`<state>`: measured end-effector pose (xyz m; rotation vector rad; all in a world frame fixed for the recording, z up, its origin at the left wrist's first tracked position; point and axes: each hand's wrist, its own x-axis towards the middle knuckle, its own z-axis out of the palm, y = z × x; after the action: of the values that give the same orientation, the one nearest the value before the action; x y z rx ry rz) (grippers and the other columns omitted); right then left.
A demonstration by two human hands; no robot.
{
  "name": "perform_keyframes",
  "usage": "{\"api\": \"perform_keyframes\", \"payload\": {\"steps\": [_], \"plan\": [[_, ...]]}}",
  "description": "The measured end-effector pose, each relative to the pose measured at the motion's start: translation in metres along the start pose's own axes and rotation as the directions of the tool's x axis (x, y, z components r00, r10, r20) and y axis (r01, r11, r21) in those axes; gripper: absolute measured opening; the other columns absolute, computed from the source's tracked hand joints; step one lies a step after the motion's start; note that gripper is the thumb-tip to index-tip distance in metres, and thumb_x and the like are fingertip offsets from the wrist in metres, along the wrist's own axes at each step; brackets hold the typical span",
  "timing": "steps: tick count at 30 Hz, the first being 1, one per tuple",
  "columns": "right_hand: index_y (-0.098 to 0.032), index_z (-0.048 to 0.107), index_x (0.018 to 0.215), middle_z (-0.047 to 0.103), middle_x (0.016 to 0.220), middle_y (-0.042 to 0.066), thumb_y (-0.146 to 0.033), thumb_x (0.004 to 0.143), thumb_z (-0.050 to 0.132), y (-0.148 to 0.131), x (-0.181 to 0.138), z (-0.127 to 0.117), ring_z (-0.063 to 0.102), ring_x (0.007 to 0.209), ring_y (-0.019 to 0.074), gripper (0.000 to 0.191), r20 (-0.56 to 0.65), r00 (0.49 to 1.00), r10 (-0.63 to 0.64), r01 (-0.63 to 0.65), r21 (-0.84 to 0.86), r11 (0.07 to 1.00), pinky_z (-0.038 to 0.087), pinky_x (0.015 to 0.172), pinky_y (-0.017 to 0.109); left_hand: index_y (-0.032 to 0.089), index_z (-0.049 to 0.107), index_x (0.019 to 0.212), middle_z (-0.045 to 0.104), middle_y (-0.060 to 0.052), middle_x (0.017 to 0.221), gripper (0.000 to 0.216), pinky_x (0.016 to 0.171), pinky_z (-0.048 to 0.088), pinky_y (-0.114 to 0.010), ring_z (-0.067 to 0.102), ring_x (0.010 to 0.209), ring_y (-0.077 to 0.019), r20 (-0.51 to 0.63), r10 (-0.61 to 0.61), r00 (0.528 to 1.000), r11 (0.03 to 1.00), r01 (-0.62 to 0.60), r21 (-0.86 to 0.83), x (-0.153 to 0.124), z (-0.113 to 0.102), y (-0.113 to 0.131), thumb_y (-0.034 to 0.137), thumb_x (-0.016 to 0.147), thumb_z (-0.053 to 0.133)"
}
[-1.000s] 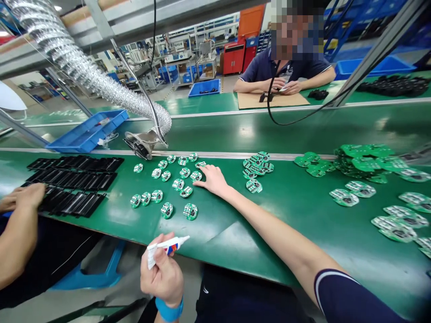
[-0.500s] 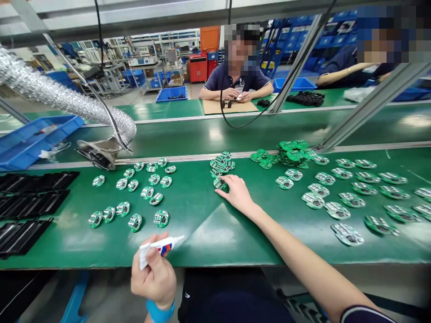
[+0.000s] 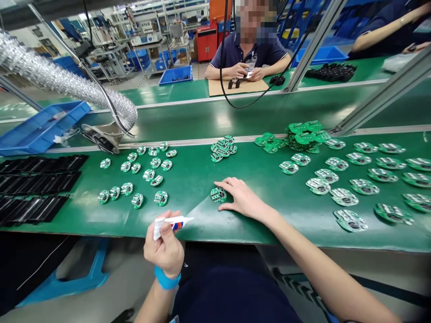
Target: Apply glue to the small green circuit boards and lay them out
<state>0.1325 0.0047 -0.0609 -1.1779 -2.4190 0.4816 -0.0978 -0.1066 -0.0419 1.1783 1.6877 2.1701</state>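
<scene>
My left hand (image 3: pixel 164 246) holds a small white glue tube (image 3: pixel 175 223) between thumb and fingers, its thin nozzle pointing right over the table's front part. My right hand (image 3: pixel 244 199) has thumb and index finger spread around a round green circuit board (image 3: pixel 218 195) lying flat on the green table. The fingertips look slightly clear of the board's edges. Behind it lies a small pile of similar circuit boards (image 3: pixel 224 149).
Single circuit boards lie spread at left (image 3: pixel 148 175) and right (image 3: pixel 363 186). A taller board stack (image 3: pixel 306 137) stands at the back. Black parts (image 3: pixel 33 188), a blue tray (image 3: pixel 43 128) and a silver duct (image 3: pixel 101 96) are at left. A co-worker (image 3: pixel 247 58) sits opposite.
My right hand has drawn one circuit board toward me, away from the small pile, and its fingers have spread wider. The left hand still holds the glue tube. The view has tilted down.
</scene>
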Motion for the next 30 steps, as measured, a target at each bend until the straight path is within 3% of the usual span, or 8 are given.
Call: {"api": "perform_keyframes", "payload": {"steps": [3, 6, 11, 18, 25, 30], "plan": [[-0.03, 0.063, 0.143, 0.069, 0.132, 0.009, -0.039, 0.086, 0.086, 0.011, 0.005, -0.002, 0.063, 0.121, 0.0302, 0.062, 0.02, 0.998, -0.067, 0.064, 0.119, 0.991, 0.051, 0.104, 0.049, 0.013, 0.072, 0.1, 0.078, -0.006, 0.077, 0.036, 0.051, 0.06, -0.026, 0.075, 0.062, -0.0191, 0.058, -0.03, 0.998, 0.999, 0.029, 0.019, 0.0, 0.009, 0.001, 0.049, 0.099, 0.066], [-0.025, 0.071, 0.132, 0.07, 0.125, 0.01, -0.041, 0.085, 0.086, 0.013, 0.006, 0.001, 0.063, 0.115, 0.0304, 0.051, -0.01, 0.997, -0.079, 0.08, 0.12, 0.99, 0.05, 0.103, 0.05, 0.013, 0.074, 0.1, 0.078, -0.007, 0.078, 0.038, 0.051, 0.057, -0.023, 0.073, 0.059, -0.0161, 0.097, -0.04, 0.994, 0.999, 0.036, 0.039, -0.002, 0.017, -0.002, 0.05, 0.1, 0.064], [-0.02, 0.071, 0.132, 0.068, 0.119, 0.011, -0.047, 0.079, 0.091, 0.008, -0.002, 0.003, 0.062, 0.11, 0.0297, 0.063, -0.023, 0.995, -0.1, 0.102, 0.081, 0.992, 0.052, 0.099, 0.049, 0.013, 0.075, 0.1, 0.079, -0.007, 0.08, 0.038, 0.054, 0.057, -0.023, 0.073, 0.062, -0.0156, 0.152, -0.058, 0.987, 0.996, 0.048, 0.071, -0.008, 0.024, -0.01, 0.05, 0.101, 0.063], [-0.023, 0.066, 0.14, 0.069, 0.12, 0.01, -0.041, 0.078, 0.092, 0.011, -0.004, 0.004, 0.063, 0.111, 0.0284, 0.07, -0.043, 0.997, -0.059, 0.065, 0.154, 0.986, 0.051, 0.1, 0.048, 0.014, 0.075, 0.102, 0.079, -0.007, 0.082, 0.036, 0.055, 0.055, -0.022, 0.072, 0.063, -0.0148, 0.173, -0.071, 0.982, 0.994, 0.055, 0.092, -0.006, 0.027, -0.012, 0.047, 0.101, 0.062], [-0.02, 0.074, 0.119, 0.074, 0.105, 0.008, -0.035, 0.088, 0.085, 0.005, -0.001, 0.008, 0.066, 0.101, 0.0261, 0.036, -0.095, 0.987, -0.127, 0.138, 0.127, 0.982, 0.048, 0.095, 0.045, 0.015, 0.075, 0.102, 0.079, -0.006, 0.082, 0.033, 0.061, 0.059, -0.024, 0.073, 0.066, -0.0148, 0.187, -0.027, 0.982, 0.999, 0.019, 0.041, -0.002, 0.041, -0.014, 0.046, 0.101, 0.063], [-0.018, 0.071, 0.123, 0.074, 0.11, 0.011, -0.051, 0.079, 0.09, -0.008, -0.002, 0.015, 0.065, 0.102, 0.0302, 0.058, -0.12, 0.987, -0.112, 0.116, 0.033, 0.993, 0.045, 0.097, 0.048, 0.014, 0.074, 0.102, 0.079, -0.007, 0.08, 0.037, 0.055, 0.056, -0.022, 0.074, 0.064, -0.0158, 0.179, -0.01, 0.984, 1.0, 0.01, 0.003, 0.001, 0.055, -0.016, 0.05, 0.099, 0.066]]}}
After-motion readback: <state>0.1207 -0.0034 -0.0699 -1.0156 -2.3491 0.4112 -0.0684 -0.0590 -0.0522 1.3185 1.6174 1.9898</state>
